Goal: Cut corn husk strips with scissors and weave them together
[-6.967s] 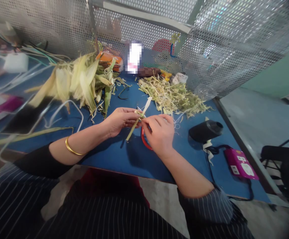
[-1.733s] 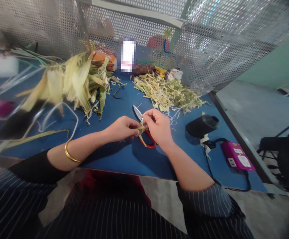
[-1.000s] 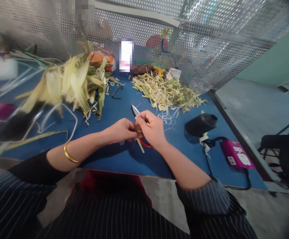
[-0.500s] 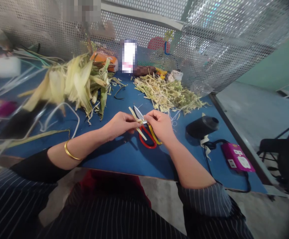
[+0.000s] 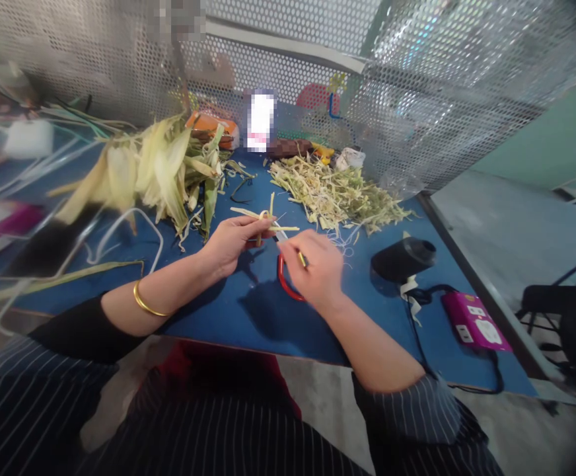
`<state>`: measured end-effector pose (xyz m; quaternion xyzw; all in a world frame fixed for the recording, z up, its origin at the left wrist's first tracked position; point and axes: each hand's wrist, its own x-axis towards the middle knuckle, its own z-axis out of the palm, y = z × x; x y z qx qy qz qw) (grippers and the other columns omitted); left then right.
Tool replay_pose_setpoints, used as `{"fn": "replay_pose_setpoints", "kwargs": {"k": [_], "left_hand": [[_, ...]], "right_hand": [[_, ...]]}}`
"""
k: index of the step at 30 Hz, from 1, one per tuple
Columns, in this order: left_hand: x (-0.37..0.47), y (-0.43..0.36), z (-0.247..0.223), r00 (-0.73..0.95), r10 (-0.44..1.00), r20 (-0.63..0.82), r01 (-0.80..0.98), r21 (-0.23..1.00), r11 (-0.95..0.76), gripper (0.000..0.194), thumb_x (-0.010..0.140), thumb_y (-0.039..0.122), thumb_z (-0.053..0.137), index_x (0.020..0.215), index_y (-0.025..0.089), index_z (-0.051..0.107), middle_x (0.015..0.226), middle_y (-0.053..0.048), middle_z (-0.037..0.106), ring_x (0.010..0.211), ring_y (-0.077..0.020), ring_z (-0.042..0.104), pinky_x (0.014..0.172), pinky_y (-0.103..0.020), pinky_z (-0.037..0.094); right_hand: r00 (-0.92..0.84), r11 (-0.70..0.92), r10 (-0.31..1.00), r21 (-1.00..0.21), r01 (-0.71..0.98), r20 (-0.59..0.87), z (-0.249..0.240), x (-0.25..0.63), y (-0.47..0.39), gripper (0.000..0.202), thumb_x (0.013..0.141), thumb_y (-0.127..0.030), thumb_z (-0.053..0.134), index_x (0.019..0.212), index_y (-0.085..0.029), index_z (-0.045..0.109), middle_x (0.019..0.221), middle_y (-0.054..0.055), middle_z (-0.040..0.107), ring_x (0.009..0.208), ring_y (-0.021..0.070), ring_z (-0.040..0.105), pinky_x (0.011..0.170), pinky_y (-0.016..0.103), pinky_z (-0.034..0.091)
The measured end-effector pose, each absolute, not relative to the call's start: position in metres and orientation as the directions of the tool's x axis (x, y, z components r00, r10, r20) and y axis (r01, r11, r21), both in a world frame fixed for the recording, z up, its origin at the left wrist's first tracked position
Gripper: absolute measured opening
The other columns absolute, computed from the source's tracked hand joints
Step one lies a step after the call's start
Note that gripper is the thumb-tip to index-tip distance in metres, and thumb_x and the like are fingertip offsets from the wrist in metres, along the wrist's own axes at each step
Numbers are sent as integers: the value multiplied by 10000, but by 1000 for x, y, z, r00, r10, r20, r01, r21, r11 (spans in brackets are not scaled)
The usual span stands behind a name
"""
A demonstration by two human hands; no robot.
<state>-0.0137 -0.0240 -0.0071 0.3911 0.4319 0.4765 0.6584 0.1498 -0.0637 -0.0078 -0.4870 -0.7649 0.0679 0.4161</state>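
Note:
My left hand (image 5: 231, 244) pinches narrow, pale corn husk strips (image 5: 267, 215) between thumb and fingers. The strips cross and loop over each other, their loose ends sticking out several ways. Close beside it, my right hand (image 5: 318, 268) is closed around a pair of scissors (image 5: 283, 279) with one red handle and a yellow part showing between the fingers. The blades point up and left, near the strips; their tips are partly hidden behind my left fingers and the husk. Most of the other handle is covered by my right hand.
Whole dried husks (image 5: 156, 168) are heaped at the left, and cut husk scraps (image 5: 337, 192) lie behind my hands. On the right are a black cylindrical object (image 5: 403, 259) with a cord and a purple box (image 5: 476, 322). A perforated metal screen (image 5: 288, 59) borders the back.
My right hand has left the strips and closed over the scissors, hiding much of their handles. The strips in my left hand have turned and now spread in a cross.

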Motion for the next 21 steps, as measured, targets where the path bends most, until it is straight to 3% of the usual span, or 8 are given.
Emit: {"fn": "replay_pose_setpoints", "kwargs": {"k": [4, 8, 12, 17, 21], "left_hand": [[-7, -28, -9, 203, 963, -180, -369, 896, 246, 310, 621, 358, 797, 846, 155, 732, 771, -39, 681, 706, -116, 608, 637, -226, 469], [0, -33, -13, 234, 959, -159, -372, 897, 240, 240, 648, 324, 781, 779, 132, 724, 668, -24, 648, 606, -98, 573, 558, -213, 442], [-1, -33, -10, 210, 957, -201, -361, 893, 267, 270, 635, 331, 790, 774, 112, 714, 675, -37, 660, 554, -99, 566, 487, -211, 415], [-4, -31, -3, 172, 961, -215, -419, 867, 269, 288, 603, 294, 817, 784, 95, 713, 678, -41, 672, 599, -105, 605, 583, -223, 481], [-6, -32, -2, 175, 962, -211, -401, 877, 265, 318, 615, 302, 808, 843, 99, 720, 670, -38, 672, 577, -111, 603, 572, -244, 492]], "right_hand": [[-184, 351, 936, -755, 555, 300, -24, 130, -61, 223, 856, -388, 551, 838, -220, 696, 769, 26, 679, 699, 165, 598, 673, 288, 435], [-88, 249, 969, -909, 334, 233, -34, 124, -54, 269, 843, -366, 554, 692, -174, 668, 655, 15, 648, 625, 152, 583, 644, 279, 445], [-152, 272, 959, -930, 249, 240, -33, 125, -57, 218, 831, -304, 561, 680, -177, 652, 658, 3, 627, 639, 145, 564, 658, 277, 441], [-292, 335, 919, -917, 218, 266, -26, 125, -62, 187, 833, -250, 555, 682, -190, 648, 754, 4, 622, 767, 150, 577, 761, 285, 440], [-320, 353, 908, -905, 239, 270, -24, 125, -64, 193, 843, -254, 554, 684, -193, 644, 752, -2, 581, 752, 136, 554, 731, 277, 429]]}}
